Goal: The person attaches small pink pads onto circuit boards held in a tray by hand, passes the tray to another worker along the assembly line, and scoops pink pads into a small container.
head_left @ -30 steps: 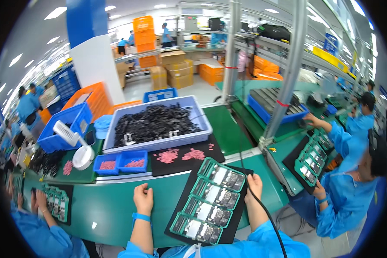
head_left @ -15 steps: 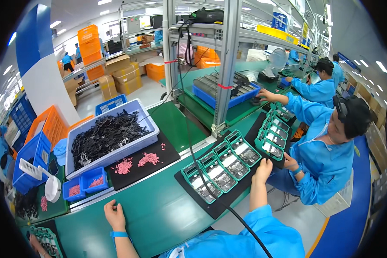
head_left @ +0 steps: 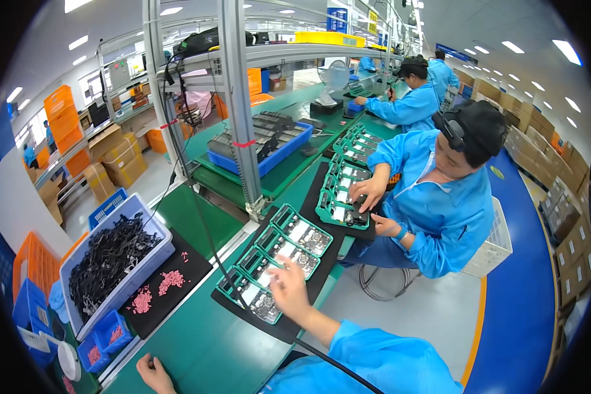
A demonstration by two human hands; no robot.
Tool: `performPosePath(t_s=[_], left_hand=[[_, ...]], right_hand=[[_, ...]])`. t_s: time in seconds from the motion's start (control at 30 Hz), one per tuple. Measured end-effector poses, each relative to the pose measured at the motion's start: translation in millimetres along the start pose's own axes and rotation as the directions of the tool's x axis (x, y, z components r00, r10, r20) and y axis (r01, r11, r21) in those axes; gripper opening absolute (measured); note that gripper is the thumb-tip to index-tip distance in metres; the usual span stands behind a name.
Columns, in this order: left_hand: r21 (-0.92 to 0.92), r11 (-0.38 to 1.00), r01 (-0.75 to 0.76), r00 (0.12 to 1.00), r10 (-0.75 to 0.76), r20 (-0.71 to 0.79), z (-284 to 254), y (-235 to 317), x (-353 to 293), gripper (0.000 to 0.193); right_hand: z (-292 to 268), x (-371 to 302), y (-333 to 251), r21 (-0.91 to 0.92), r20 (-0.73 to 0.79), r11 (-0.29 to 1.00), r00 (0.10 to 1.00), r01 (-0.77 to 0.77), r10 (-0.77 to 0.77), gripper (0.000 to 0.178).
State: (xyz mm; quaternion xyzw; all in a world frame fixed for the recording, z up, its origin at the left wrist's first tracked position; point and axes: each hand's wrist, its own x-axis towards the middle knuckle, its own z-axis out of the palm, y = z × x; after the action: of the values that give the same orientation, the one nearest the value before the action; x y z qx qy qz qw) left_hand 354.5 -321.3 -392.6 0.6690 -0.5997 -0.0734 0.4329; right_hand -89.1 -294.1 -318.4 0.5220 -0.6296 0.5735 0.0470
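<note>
My right hand point(head_left: 290, 290) is over the near part of a green frame tray point(head_left: 269, 247), its fingers apart and nothing visible in them. Circuit boards with white and dark parts fill the tray's several compartments, and the tray lies on a black mat point(head_left: 333, 261). The palm hides some of the boards; I cannot tell whether the fingertips touch them. Low in the view, my left hand point(head_left: 154, 375) rests at the green bench top point(head_left: 197, 328), fingers loosely curled and apart, holding nothing visible. A black cable point(head_left: 207, 230) hangs across the tray.
Left of the tray, a pale bin point(head_left: 72, 289) holds tangled black parts beside pink pieces point(head_left: 171, 282) on a dark mat and small blue bins point(head_left: 113, 331). A metal post point(head_left: 238, 111) rises behind. To the right, a co-worker point(head_left: 433, 190) handles another green tray point(head_left: 338, 190).
My view has swung to the right. My right hand has left the tray's near right edge and is over its boards, fingers spread. The co-worker's far hand has come back to their tray.
</note>
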Motion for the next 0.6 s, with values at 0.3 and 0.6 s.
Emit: performPosePath(t_s=[0.3,0.6], left_hand=[[-0.037,0.998,-0.050,0.999,0.051,0.019,2.8,-1.7,3.9,0.012],[-0.077,0.997,-0.021,0.997,0.026,0.068,-0.5,6.2,3.6,0.015]], right_hand=[[81.2,-21.1,-88.7,0.588,0.479,0.809,0.798,0.019,-0.367,0.013],[136.4,-30.6,-129.8,0.431,0.858,0.901,0.288,0.048,-0.426,0.031]])
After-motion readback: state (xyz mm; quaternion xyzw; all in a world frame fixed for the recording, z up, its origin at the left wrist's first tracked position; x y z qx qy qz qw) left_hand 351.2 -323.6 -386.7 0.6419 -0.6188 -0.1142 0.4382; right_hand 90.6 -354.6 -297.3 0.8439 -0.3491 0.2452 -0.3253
